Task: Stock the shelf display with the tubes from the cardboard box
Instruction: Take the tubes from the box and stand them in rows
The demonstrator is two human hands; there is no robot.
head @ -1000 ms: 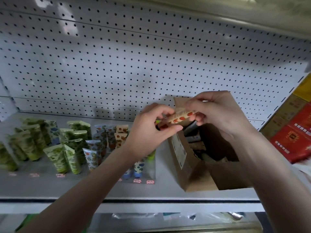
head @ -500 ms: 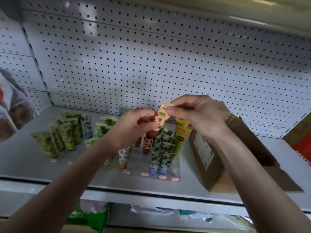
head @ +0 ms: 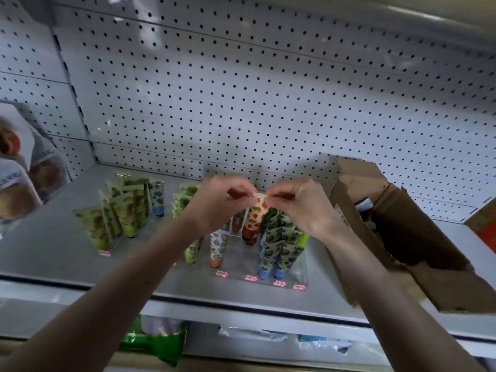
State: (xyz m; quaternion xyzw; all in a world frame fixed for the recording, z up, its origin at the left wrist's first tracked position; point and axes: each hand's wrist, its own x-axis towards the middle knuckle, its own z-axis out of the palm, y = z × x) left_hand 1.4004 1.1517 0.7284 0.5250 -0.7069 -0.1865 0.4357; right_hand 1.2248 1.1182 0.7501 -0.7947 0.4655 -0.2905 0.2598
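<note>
Tube with red fruit print (head: 255,220) hangs cap-down among the display rows on the shelf (head: 40,259); my left hand (head: 220,202) and right hand (head: 300,205) each keep a pinching grip on its flat top edge; blue-print tubes (head: 279,251) crowd its right; an orange-capped tube (head: 218,247) stands left; the cardboard box (head: 402,237) sits open, farther right.

My left hand (head: 217,202) and right hand (head: 300,205) are pinching the red-patterned tube (head: 255,214) upright over the shelf display (head: 300,275), cardboard box (head: 402,237) sitting open alongside.
</note>
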